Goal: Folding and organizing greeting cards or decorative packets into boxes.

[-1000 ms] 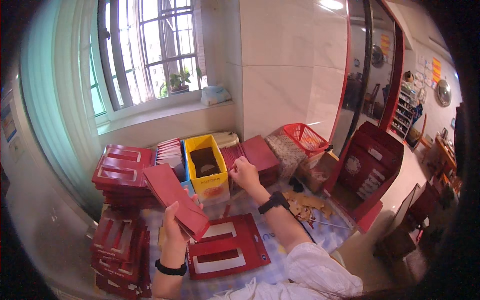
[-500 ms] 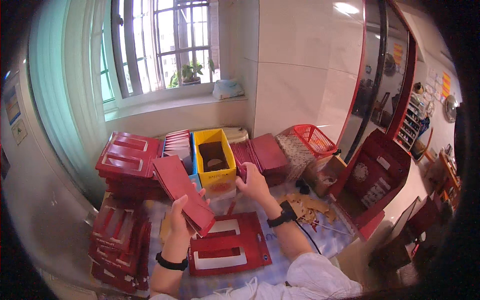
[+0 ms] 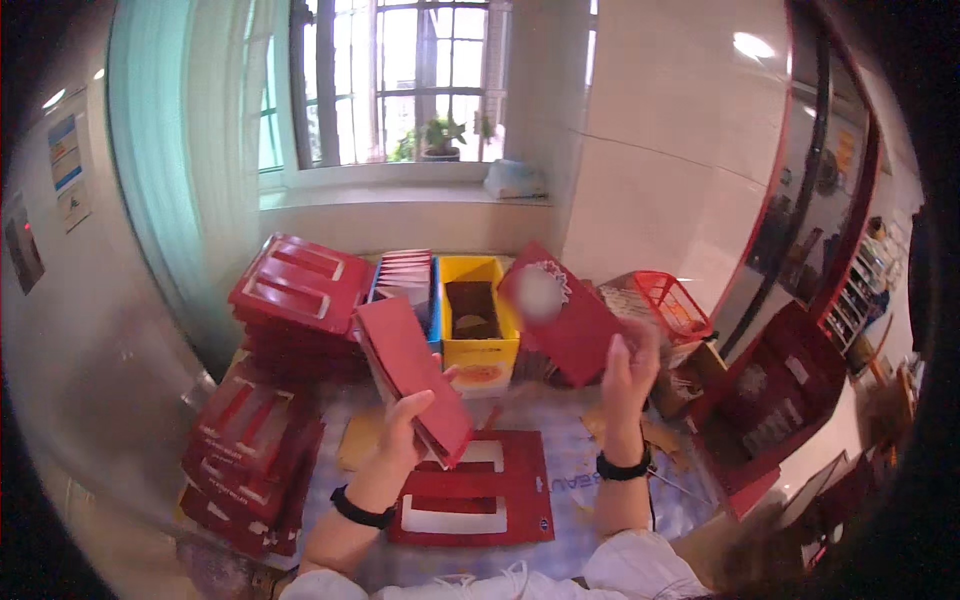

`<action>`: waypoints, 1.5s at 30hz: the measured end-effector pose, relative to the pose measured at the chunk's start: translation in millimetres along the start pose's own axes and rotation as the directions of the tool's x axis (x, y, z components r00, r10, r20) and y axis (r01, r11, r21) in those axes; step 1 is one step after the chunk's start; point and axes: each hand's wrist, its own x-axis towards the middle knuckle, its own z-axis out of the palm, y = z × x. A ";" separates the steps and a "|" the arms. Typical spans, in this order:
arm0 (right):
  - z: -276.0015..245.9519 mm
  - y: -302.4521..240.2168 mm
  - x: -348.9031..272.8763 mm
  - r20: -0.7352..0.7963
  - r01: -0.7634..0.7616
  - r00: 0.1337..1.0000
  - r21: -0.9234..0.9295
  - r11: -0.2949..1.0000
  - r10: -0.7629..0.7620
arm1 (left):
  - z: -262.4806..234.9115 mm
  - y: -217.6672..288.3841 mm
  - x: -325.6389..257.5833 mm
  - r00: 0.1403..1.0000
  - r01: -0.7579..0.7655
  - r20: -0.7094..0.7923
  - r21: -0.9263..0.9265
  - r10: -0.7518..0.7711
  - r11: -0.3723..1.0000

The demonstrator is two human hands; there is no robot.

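My left hand (image 3: 405, 425) grips a thin stack of long dark-red cards (image 3: 415, 370), held tilted above the table. To the right, my right hand (image 3: 630, 385) is raised and blurred, thumb and fingers at the edge of a red card (image 3: 590, 335) with a pale round ornament. That card slants over a row of red cards beside a yellow open box (image 3: 480, 352). Below my hands, a flat red packaging sheet (image 3: 530, 490) with two pale, rounded slots lies on the table cover.
Stacked red packaging sheets (image 3: 300, 285) stand at the back left, with more piled (image 3: 245, 450) nearer. A blue box (image 3: 437, 300) of cards adjoins the yellow one. Behind on the right is a red basket (image 3: 680, 305); a large open red box (image 3: 770, 390) stands at the right edge.
My right hand has moved right from beside the yellow box, and the ornamented red card now shows at its fingers. My left hand still holds its stack. The view has shifted.
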 end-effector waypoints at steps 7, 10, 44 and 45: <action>42.4 -19.3 -52.2 0.652 -0.749 0.663 0.564 0.348 0.368 | -15.4 -8.5 -11.6 0.987 -0.080 0.148 0.065 0.069 0.995; 50.8 -16.0 -65.1 0.833 -0.862 0.465 0.349 0.368 0.299 | -0.1 -1.8 -7.1 0.933 -0.209 0.304 0.027 0.191 0.978; 45.7 -19.4 -129.5 0.532 0.135 0.652 0.619 0.773 -0.540 | -38.6 -45.7 -62.3 0.834 -0.387 0.526 0.774 -0.167 0.501; 46.2 -19.0 -133.3 0.508 0.121 0.684 0.629 0.768 -0.524 | -35.2 -44.1 -62.4 0.835 -0.384 0.523 0.775 -0.169 0.502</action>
